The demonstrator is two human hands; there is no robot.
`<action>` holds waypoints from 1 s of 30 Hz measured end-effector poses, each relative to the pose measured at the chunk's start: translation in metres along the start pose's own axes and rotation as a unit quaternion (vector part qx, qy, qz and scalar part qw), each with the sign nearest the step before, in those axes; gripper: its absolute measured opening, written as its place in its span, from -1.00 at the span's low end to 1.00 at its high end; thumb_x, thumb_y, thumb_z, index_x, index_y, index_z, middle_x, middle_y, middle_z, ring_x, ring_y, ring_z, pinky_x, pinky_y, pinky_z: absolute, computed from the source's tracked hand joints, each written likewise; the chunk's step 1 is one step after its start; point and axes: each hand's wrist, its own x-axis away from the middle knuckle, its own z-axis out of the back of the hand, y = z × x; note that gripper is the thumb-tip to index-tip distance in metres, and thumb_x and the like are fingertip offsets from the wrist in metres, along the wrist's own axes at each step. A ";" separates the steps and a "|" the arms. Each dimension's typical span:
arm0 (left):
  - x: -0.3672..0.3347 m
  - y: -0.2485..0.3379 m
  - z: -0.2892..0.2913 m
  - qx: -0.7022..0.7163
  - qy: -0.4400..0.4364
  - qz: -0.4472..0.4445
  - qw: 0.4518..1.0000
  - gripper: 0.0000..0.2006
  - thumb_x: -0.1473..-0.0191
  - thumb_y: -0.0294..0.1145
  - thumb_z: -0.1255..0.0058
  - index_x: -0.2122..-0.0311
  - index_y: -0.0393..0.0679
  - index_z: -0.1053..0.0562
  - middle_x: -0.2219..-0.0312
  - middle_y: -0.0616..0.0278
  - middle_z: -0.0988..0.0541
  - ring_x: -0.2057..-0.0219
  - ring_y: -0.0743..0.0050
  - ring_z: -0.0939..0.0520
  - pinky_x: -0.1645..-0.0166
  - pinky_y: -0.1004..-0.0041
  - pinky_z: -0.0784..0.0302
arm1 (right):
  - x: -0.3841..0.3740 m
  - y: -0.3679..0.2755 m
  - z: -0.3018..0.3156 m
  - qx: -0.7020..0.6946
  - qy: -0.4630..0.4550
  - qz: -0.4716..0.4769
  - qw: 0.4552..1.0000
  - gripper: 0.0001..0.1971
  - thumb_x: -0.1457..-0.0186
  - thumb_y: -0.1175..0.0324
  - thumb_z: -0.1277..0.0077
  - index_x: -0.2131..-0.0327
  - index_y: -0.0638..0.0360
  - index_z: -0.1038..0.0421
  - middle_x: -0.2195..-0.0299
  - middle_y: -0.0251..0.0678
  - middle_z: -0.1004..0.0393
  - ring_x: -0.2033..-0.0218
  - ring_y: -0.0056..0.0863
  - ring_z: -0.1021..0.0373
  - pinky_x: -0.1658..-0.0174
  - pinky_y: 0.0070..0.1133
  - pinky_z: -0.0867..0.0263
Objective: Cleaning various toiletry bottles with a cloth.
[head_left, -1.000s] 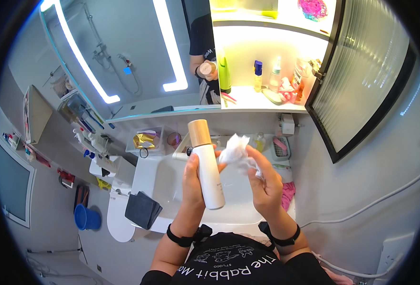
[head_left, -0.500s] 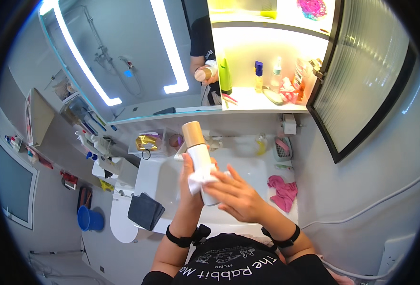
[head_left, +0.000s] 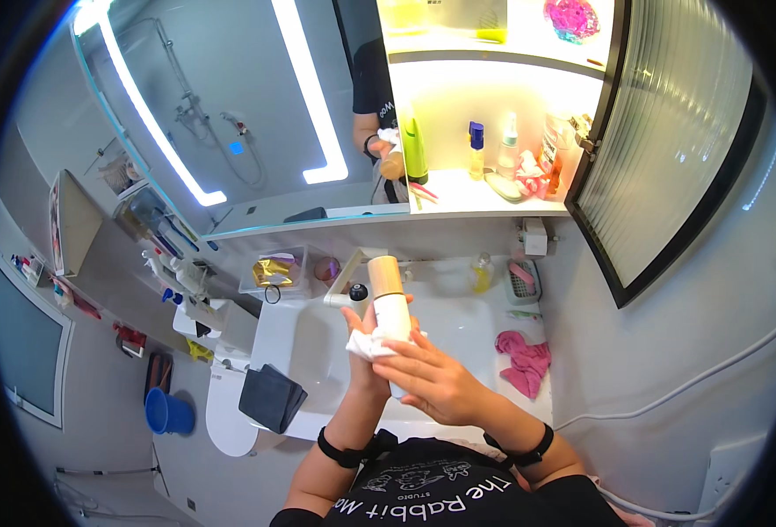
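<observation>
A white bottle point(head_left: 393, 314) with a light wood-coloured cap point(head_left: 385, 275) is held over the sink, its cap end pointing away from me. My left hand point(head_left: 368, 376) is wrapped round it from the left, thumb raised along its side. A white cloth or tissue point(head_left: 368, 345) is pressed on the bottle's middle by my right hand point(head_left: 440, 379), whose fingers lie together across it. The bottle's lower end is mostly hidden behind my right hand. Just left of the bottle is the white tap point(head_left: 342, 283), with a dark round tip near it.
The white sink point(head_left: 480, 338) lies beneath my hands, a pink cloth point(head_left: 524, 363) on its right rim. Beyond stand a clear bin point(head_left: 295, 279), a yellow bottle point(head_left: 482, 272) and a grey basket point(head_left: 522, 281). An open framed glass door point(head_left: 660, 167) juts out beside the lit shelf point(head_left: 449, 200).
The bottle has come nearer to me and slightly right, uncovering more of the tap. My right hand and the white cloth have slid a little along with it.
</observation>
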 end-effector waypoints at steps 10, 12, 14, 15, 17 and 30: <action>-0.006 0.009 -0.027 0.088 0.016 -0.043 0.995 -0.41 -0.18 0.12 0.30 -0.11 -0.17 -0.14 0.30 0.24 -0.35 0.44 0.53 -0.36 0.37 0.52 -0.38 | 0.021 0.040 0.020 -0.029 0.163 -0.152 0.974 -0.64 0.09 0.57 -0.06 0.12 0.29 -0.42 0.11 -0.09 -0.42 0.05 -0.17 -0.37 -0.07 -0.33 -0.25; -0.007 0.018 -0.033 0.089 0.036 -0.068 0.993 -0.43 -0.19 0.10 0.29 -0.10 -0.18 -0.14 0.30 0.24 -0.34 0.44 0.54 -0.33 0.37 0.51 -0.37 | 0.020 0.030 0.026 -0.038 0.243 -0.152 0.957 -0.64 0.11 0.60 -0.09 0.14 0.35 -0.41 0.08 -0.09 -0.39 0.05 -0.17 -0.36 0.00 -0.32 -0.29; -0.008 0.023 -0.036 0.085 0.087 -0.132 0.984 -0.46 -0.20 0.07 0.28 -0.07 -0.19 -0.16 0.29 0.22 -0.33 0.42 0.53 -0.34 0.36 0.52 -0.37 | 0.016 0.017 0.017 -0.002 0.248 -0.066 0.967 -0.67 0.13 0.60 -0.12 0.19 0.34 -0.43 0.10 -0.15 -0.38 0.08 -0.19 -0.35 0.06 -0.34 -0.31; -0.007 0.023 -0.040 0.084 0.088 -0.132 0.984 -0.46 -0.20 0.07 0.28 -0.07 -0.19 -0.16 0.29 0.22 -0.33 0.42 0.53 -0.34 0.36 0.52 -0.37 | 0.015 0.013 0.008 0.005 0.240 0.000 0.971 -0.69 0.16 0.59 -0.15 0.24 0.32 -0.46 0.14 -0.20 -0.37 0.11 -0.22 -0.35 0.11 -0.37 -0.31; -0.008 0.020 -0.047 0.113 0.107 -0.129 0.979 -0.48 -0.20 0.00 0.21 -0.04 -0.26 -0.16 0.31 0.18 -0.35 0.42 0.52 -0.35 0.35 0.54 -0.39 | 0.013 0.010 -0.012 -0.010 0.206 0.106 0.973 -0.74 0.24 0.56 -0.21 0.35 0.27 -0.51 0.23 -0.30 -0.35 0.20 -0.30 -0.33 0.22 -0.44 -0.31; 0.002 0.013 -0.031 -0.148 0.105 -0.161 0.970 -0.55 -0.16 -0.09 0.14 -0.03 -0.16 -0.18 0.38 0.23 -0.40 0.47 0.55 -0.44 0.37 0.51 -0.44 | 0.011 0.048 0.008 -0.046 0.306 -0.082 0.947 -0.81 0.10 0.61 -0.09 0.34 0.24 -0.36 0.29 -0.21 -0.40 0.25 -0.30 -0.34 0.17 -0.50 -0.28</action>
